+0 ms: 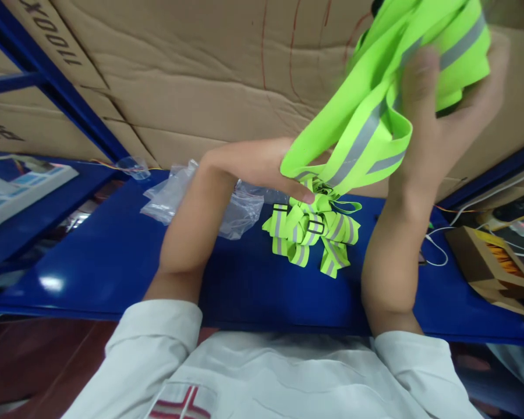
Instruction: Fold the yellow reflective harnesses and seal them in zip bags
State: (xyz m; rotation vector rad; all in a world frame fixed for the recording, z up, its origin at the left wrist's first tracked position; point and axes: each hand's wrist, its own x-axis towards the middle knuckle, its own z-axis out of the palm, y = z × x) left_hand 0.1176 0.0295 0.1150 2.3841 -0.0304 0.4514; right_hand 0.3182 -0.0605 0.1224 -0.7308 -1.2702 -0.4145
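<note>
Neon green straps with grey reflective stripes run between my two hands. My right hand (445,110), raised at the upper right and slightly blurred, is wrapped round a thick folded bundle of the green straps (362,134). Lower and to the left, my left hand (283,169) grips the strap's lower part, thumb pointing right and the other fingers largely hidden behind the fabric. Beneath it a tangled heap of striped green straps (314,230) with black buckles hangs or rests just over the blue table; which of the two I cannot tell.
Clear plastic bags (240,209) lie behind my left forearm on the blue table (253,291). A cardboard wall (179,75) rises at the back. On the right are an open cardboard box (484,267) with orange contents and white cables (436,250). A white power strip (39,189) sits left.
</note>
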